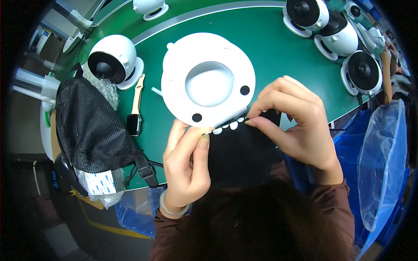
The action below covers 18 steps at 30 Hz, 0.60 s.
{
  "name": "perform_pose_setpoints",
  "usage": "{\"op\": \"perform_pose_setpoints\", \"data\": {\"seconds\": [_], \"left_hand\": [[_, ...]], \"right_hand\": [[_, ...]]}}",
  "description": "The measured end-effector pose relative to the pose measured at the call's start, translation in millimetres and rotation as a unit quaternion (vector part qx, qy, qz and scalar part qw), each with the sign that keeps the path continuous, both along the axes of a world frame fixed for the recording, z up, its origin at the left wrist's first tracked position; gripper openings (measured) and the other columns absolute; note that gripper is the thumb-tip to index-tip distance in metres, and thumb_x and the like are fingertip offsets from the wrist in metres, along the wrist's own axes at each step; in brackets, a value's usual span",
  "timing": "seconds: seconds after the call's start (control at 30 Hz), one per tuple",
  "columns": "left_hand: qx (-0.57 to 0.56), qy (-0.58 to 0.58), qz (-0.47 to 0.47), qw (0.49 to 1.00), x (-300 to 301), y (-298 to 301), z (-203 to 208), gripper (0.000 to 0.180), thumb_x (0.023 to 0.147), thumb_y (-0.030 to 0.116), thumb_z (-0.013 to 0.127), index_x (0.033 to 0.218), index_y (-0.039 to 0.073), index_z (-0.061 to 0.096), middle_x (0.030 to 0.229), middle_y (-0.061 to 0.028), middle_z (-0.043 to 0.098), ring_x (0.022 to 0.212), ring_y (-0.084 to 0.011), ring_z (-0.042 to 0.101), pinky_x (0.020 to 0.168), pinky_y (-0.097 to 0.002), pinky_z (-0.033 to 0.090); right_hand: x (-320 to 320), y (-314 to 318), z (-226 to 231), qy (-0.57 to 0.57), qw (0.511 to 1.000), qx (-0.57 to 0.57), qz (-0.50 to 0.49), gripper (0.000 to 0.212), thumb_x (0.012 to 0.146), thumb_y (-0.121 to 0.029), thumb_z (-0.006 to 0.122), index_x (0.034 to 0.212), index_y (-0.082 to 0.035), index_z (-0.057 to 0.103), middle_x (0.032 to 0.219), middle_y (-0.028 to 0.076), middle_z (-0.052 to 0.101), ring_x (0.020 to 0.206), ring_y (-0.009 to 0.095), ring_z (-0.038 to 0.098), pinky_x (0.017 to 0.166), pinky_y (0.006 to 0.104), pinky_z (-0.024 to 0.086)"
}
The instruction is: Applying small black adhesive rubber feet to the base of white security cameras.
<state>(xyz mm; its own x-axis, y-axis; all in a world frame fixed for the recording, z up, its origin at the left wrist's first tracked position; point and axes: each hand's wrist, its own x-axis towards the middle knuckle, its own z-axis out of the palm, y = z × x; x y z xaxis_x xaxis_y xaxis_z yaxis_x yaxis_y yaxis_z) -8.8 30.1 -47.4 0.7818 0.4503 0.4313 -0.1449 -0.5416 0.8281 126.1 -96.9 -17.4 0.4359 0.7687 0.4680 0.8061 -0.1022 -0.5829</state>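
A black sheet (237,152) with a row of white round spots along its far edge lies in front of me. My left hand (186,163) pinches the left end of that edge between thumb and fingers. At the right end, the thumb and forefinger of my right hand (300,124) are closed on the edge; whether a small piece sits between them, I cannot tell. Just beyond the sheet is a white round camera base (239,65), underside up, with a wide recess. Two black round pads, a right one (244,90) and a near one (197,118), sit on it.
One white camera (114,61) stands at the left, and several more, including a black-faced one (363,71), at the right. A smartwatch (134,124) lies beside a black mesh bag (91,126). Blue plastic-lined bins (370,152) stand at the right edge.
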Motion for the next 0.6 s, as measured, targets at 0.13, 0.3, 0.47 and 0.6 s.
{"op": "perform_pose_setpoints", "data": {"seconds": [0.13, 0.3, 0.47, 0.6], "left_hand": [[0.016, 0.009, 0.023, 1.0, -3.3, 0.6, -1.2, 0.015, 0.076, -0.009, 0.042, 0.087, -0.006, 0.053, 0.092, -0.0147, 0.049, 0.067, -0.0142, 0.047, 0.055, -0.0206, 0.036], [0.012, -0.005, 0.022, 1.0, -0.9, -2.6, 2.0, 0.016, 0.075, -0.009, 0.043, 0.087, -0.007, 0.053, 0.095, -0.0159, 0.05, 0.068, -0.0145, 0.048, 0.057, -0.0208, 0.037], [0.009, 0.025, 0.021, 0.999, -2.5, -1.4, 2.4, 0.015, 0.076, -0.008, 0.043, 0.087, -0.007, 0.053, 0.097, -0.0182, 0.05, 0.068, -0.016, 0.05, 0.056, -0.0214, 0.039], [0.04, 0.023, 0.006, 0.999, -0.9, -0.2, 2.6, 0.017, 0.075, -0.008, 0.044, 0.089, -0.006, 0.054, 0.102, -0.0207, 0.049, 0.077, -0.0212, 0.054, 0.063, -0.0239, 0.042]], "right_hand": [[-3.2, -3.5, 4.7, -0.07, 0.996, 0.008, 0.049, 0.011, 0.06, -0.002, 0.066, 0.064, -0.007, 0.057, 0.068, 0.003, 0.054, 0.061, 0.016, 0.048, 0.052, 0.0257, 0.036], [3.8, -18.4, 23.6, 0.034, 0.988, 0.147, 0.024, 0.01, 0.067, -0.009, 0.061, 0.07, -0.001, 0.057, 0.078, 0.009, 0.057, 0.067, 0.017, 0.053, 0.063, 0.026, 0.04], [29.1, 23.5, 25.9, 0.133, 0.983, 0.123, 0.01, 0.012, 0.075, -0.007, 0.058, 0.081, 0.003, 0.059, 0.087, 0.013, 0.061, 0.08, 0.015, 0.058, 0.072, 0.024, 0.045], [26.2, 34.7, 31.2, 0.137, 0.988, 0.073, -0.009, 0.012, 0.075, -0.01, 0.059, 0.077, 0.001, 0.061, 0.071, 0.006, 0.061, 0.066, 0.01, 0.058, 0.062, 0.0199, 0.044]]}}
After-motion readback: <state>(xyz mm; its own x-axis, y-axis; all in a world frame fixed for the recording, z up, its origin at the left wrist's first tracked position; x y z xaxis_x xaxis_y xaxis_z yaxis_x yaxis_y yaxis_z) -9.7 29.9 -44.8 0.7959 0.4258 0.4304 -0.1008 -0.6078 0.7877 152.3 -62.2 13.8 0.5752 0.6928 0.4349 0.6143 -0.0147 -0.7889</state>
